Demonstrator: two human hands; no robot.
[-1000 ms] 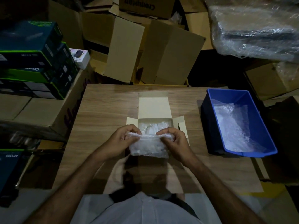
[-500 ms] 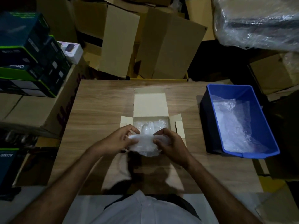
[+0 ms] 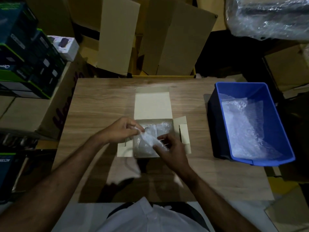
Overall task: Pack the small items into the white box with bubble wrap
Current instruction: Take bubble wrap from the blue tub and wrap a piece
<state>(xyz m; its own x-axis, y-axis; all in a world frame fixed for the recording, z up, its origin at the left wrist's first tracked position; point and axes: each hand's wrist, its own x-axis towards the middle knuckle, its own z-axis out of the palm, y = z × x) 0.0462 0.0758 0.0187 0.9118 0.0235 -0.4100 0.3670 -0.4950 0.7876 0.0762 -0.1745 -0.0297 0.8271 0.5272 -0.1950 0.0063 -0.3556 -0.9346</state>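
Here the bubble wrap (image 3: 148,139) lies in the open white box (image 3: 153,104) at mid-table (image 3: 100,101). The left hand (image 3: 121,129) pinches the wrap's left edge; the right hand (image 3: 172,150) curls its fingers over the wrap's near right part. A blue bin (image 3: 237,88) holding more wrap stands well to the right.

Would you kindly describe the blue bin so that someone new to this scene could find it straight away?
Start at the wooden table in the middle of the view and follow it to its right-hand edge. There sits the blue bin, an open plastic tub with sheets of bubble wrap lying inside. It is the only blue container there; the white box beside it is flat, pale card.
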